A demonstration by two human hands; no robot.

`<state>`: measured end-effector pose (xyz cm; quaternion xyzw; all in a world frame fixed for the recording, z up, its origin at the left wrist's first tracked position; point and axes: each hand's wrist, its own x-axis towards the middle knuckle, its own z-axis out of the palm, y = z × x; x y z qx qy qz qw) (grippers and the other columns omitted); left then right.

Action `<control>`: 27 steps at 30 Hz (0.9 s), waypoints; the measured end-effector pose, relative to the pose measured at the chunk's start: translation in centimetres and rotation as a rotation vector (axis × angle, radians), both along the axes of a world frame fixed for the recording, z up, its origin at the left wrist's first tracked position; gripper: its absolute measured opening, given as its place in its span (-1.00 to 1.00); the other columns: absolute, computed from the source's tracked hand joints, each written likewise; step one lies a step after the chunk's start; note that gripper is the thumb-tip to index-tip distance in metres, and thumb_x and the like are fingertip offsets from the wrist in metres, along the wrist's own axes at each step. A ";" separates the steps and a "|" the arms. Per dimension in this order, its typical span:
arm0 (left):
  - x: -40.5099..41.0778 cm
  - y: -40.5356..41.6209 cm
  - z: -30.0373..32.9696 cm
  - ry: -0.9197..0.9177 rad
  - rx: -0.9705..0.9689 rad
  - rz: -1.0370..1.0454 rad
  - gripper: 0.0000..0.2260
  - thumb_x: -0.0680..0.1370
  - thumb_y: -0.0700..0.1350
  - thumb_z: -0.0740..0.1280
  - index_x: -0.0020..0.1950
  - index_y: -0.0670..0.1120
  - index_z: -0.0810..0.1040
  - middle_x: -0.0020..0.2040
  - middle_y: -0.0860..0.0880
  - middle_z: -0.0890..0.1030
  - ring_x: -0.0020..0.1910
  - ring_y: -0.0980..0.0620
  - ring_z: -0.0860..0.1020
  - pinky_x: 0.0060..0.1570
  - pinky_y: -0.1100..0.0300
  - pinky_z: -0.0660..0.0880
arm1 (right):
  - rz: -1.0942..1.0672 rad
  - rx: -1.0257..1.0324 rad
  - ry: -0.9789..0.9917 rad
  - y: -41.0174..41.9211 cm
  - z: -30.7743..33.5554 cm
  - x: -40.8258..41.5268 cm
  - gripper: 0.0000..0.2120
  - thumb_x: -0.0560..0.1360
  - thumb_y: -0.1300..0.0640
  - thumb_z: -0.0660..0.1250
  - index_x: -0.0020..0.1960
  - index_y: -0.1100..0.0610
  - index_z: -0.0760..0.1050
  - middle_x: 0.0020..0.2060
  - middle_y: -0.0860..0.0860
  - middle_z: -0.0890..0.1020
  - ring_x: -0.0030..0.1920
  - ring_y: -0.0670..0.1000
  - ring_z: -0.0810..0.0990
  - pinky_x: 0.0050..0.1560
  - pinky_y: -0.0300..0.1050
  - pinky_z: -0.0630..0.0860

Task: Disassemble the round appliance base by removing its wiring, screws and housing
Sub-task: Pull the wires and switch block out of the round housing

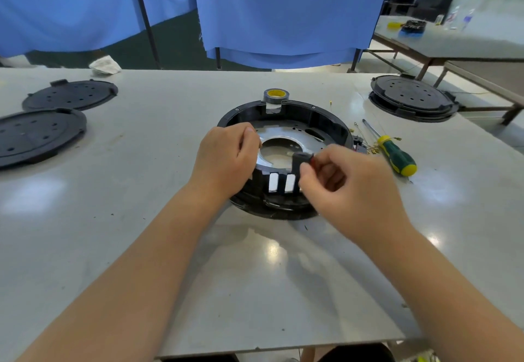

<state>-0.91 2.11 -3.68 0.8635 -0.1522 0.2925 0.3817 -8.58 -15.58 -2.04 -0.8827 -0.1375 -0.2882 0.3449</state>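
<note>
The round black appliance base (320, 119) lies open in the middle of the table, with a silver metal ring plate (307, 141) inside it. My left hand (224, 160) curls over the base's near left rim, its fingers reaching in onto the metal plate. My right hand (343, 183) is over the near right rim and pinches a small dark cylindrical part (301, 158) with a red bit at its side. Two white tabs (280, 183) show on the near wall between my hands.
A green and yellow screwdriver (395, 154) lies right of the base among small yellow wire bits. A tape roll (275, 95) sits behind the base. Two black round covers (71, 95) (37, 134) lie at the left, stacked housings (412, 97) at the back right.
</note>
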 end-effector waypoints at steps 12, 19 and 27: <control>-1.7 -1.6 0.4 -0.038 0.147 -0.155 -0.57 0.56 0.06 0.14 -0.37 -0.19 0.48 -0.52 -0.10 0.42 -0.46 -0.10 0.41 -0.30 0.19 0.34 | -0.153 0.329 0.110 -7.7 1.0 7.1 -0.97 0.47 0.06 0.35 -0.15 -0.02 0.56 -0.27 -0.16 0.61 -0.25 -0.21 0.55 -0.19 -0.31 0.40; -1.8 -2.2 0.0 0.008 0.187 -0.093 -0.62 0.46 0.21 0.27 -0.40 -0.03 0.48 -0.59 0.05 0.24 -0.54 0.10 0.29 -0.42 0.25 0.18 | -0.215 0.369 0.161 -10.2 -0.5 10.5 -0.91 0.48 0.05 0.35 -0.03 0.01 0.54 -0.24 -0.06 0.65 -0.20 -0.06 0.61 -0.23 -0.20 0.46; -1.6 -1.6 0.3 -0.002 0.163 -0.094 -0.61 0.51 0.17 0.21 -0.44 0.00 0.39 -0.60 0.04 0.24 -0.54 0.05 0.28 -0.45 0.18 0.25 | -0.294 0.049 0.293 -11.3 -3.7 10.9 -0.95 0.52 0.05 0.29 -0.12 -0.02 0.51 -0.29 -0.15 0.57 -0.19 -0.01 0.55 -0.22 -0.15 0.38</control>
